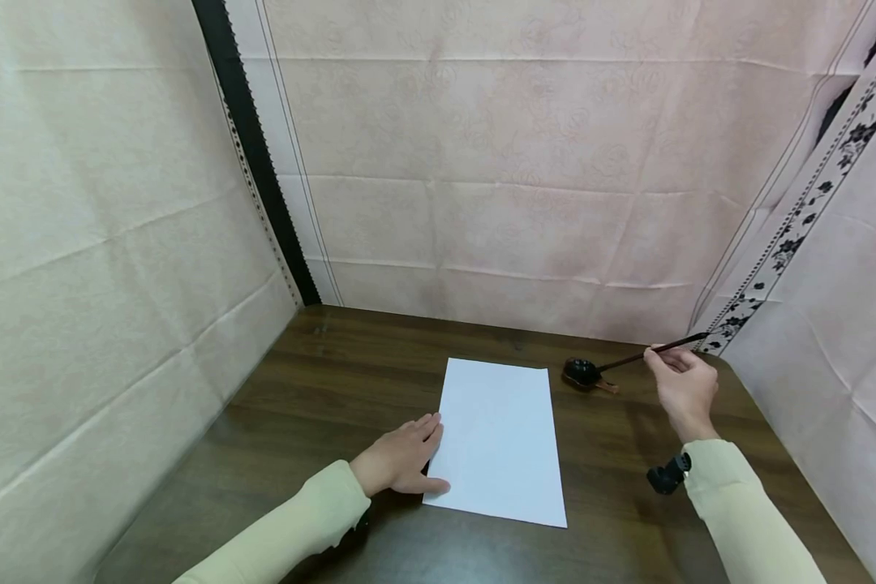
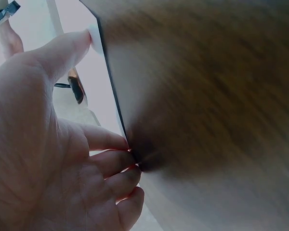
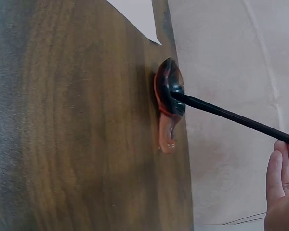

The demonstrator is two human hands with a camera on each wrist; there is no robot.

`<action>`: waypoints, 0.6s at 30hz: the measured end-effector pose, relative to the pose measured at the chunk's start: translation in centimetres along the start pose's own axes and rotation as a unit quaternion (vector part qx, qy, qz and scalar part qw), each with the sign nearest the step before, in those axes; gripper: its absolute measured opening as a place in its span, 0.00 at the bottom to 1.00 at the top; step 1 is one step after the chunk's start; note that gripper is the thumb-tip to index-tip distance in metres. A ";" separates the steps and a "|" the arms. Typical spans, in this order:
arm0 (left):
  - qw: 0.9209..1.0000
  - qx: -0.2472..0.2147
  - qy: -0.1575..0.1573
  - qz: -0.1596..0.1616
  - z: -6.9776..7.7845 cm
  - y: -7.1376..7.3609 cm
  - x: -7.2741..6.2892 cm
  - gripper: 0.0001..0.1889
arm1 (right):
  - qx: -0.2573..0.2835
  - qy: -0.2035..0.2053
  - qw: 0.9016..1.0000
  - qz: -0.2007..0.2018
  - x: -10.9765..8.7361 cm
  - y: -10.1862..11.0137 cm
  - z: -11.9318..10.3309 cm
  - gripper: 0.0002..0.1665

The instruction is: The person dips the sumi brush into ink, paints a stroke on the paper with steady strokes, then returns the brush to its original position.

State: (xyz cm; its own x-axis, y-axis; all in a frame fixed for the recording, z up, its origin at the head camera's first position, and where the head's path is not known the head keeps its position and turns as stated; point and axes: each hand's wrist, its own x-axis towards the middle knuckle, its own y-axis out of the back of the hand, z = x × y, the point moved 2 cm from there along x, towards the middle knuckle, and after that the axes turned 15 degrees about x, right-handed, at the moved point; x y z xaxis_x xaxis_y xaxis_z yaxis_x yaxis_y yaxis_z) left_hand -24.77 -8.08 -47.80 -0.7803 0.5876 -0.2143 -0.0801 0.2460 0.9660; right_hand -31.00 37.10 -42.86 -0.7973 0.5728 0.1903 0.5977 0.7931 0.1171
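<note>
A blank white sheet of paper (image 1: 502, 442) lies on the wooden table. My left hand (image 1: 405, 456) rests along its left edge, with the thumb over the lower left corner and the fingertips at the edge. In the left wrist view the fingers (image 2: 113, 166) are mostly extended. To the right of the paper sits a small dark dish (image 1: 582, 372) with a reddish-brown handle (image 3: 166, 137). My right hand (image 1: 688, 393) pinches a dark, slender brush (image 1: 624, 362) by its shaft. Its lower end reaches into the dish, and the bristles are hidden in the black there.
The brown table (image 1: 299, 430) is bounded by pale cloth hangings (image 1: 474, 227) at the back and on both sides. A black strip (image 1: 263, 154) runs down the back left corner. My right wrist wears a black device (image 1: 669, 474).
</note>
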 end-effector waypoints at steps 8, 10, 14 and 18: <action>1.000 -0.006 -0.001 -0.001 -0.2 0.0 0.1 0.50 | 0.009 0.016 1.000 -0.005 0.5 0.3 -1.4 0.20; 1.000 -0.007 -0.001 0.000 -0.2 -0.1 0.1 0.50 | 0.008 0.020 1.000 -0.004 0.6 0.4 -1.7 0.19; 1.000 -0.006 -0.002 -0.001 -0.1 0.0 0.0 0.51 | 0.016 0.017 1.000 0.000 0.7 0.7 -1.8 0.18; 1.000 -0.004 -0.002 0.001 0.0 0.1 -0.1 0.50 | 0.037 0.004 0.999 0.005 0.9 1.0 -1.6 0.15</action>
State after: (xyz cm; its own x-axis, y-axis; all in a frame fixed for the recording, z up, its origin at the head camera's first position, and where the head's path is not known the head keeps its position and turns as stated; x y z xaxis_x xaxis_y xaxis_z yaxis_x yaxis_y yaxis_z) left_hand -24.73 -8.15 -47.70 -0.7776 0.5914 -0.2135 -0.0841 0.2387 0.9674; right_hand -30.93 38.10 -41.04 -0.7909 0.5787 0.1990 0.5971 0.8010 0.0437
